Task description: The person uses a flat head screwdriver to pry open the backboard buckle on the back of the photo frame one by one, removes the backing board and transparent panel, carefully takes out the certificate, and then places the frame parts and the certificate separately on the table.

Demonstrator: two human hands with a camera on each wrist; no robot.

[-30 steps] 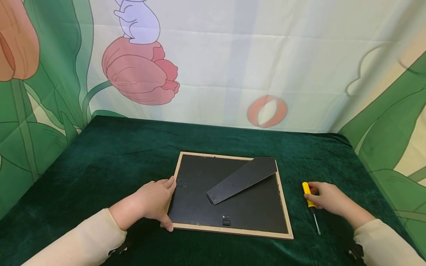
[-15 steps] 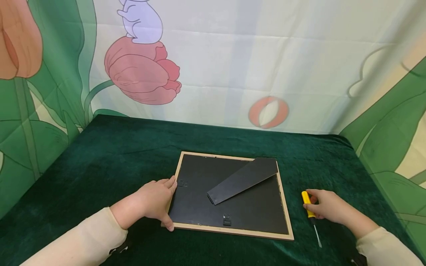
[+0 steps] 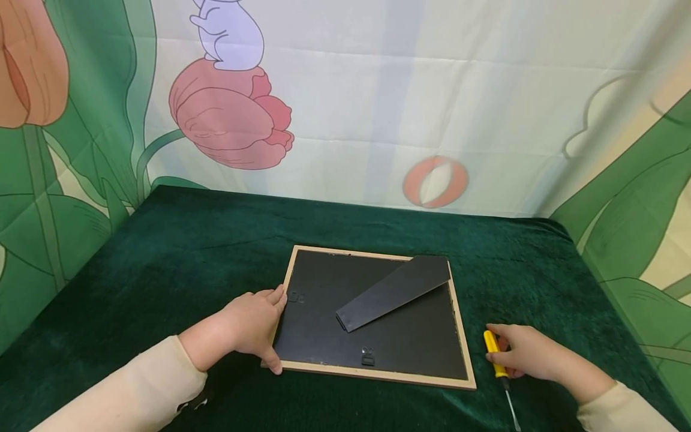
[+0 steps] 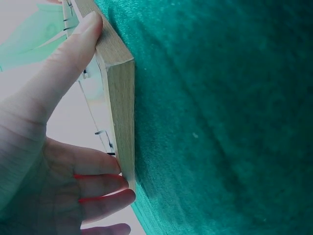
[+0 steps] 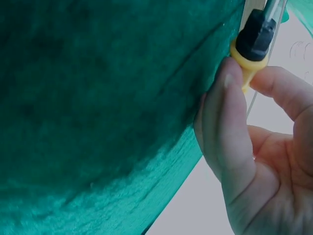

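A picture frame (image 3: 378, 374) with a light wooden rim lies face down on the green cloth. On its black backing board (image 3: 335, 273) a black easel leg (image 3: 402, 288) slants across the right half. My left hand (image 3: 245, 327) steadies the frame's left end, its fingertips at the side and the thumb on the near corner; the left wrist view shows those fingers mostly straight against the wooden edge (image 4: 122, 112). To the right of the frame, my right hand (image 3: 534, 357) pinches the yellow handle of a screwdriver (image 3: 493, 354), whose metal shaft points towards me.
Dark green velvety cloth (image 3: 216, 234) covers the table. A printed curtain (image 3: 345, 108) with tulips hangs behind it and at both sides. One small hanger (image 3: 367, 359) sits by the near rim of the backing, and a fainter one (image 3: 294, 297) near the left rim.
My right hand has drawn the screwdriver towards me, its tip now at the bottom edge of the head view. The left hand and the frame stay in place.
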